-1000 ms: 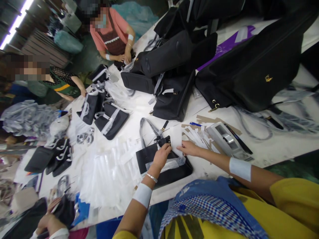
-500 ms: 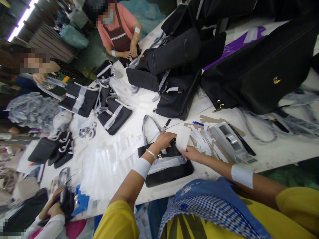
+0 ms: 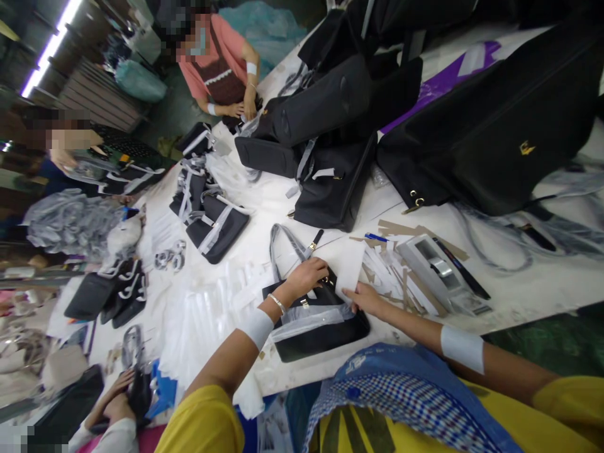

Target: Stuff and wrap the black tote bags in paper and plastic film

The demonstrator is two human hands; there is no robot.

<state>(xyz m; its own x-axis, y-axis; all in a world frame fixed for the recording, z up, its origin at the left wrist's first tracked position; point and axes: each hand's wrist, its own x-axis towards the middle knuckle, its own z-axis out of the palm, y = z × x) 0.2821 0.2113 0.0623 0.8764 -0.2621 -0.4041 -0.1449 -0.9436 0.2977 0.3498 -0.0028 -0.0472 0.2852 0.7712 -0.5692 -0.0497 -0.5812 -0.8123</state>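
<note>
A black handbag lies in front of me, a clear film band across its front and a wrapped handle standing up behind it. My left hand is closed on the bag's top edge, beside a gold ring; its fingertips are partly hidden. Pinched in my right hand is a white paper strip, upright against the bag's right end. A strap end with a gold buckle sticks up beyond my left hand.
Right of the bag lie paper and cardboard strips, a blue pen and a tape dispenser. White sheets spread to the left. Large black bags are piled behind. Co-workers sit at the far side and lower left.
The view has shifted slightly. My left hand has moved a little down along the bag's top, and the paper strip in my right hand now leans more to the right.
</note>
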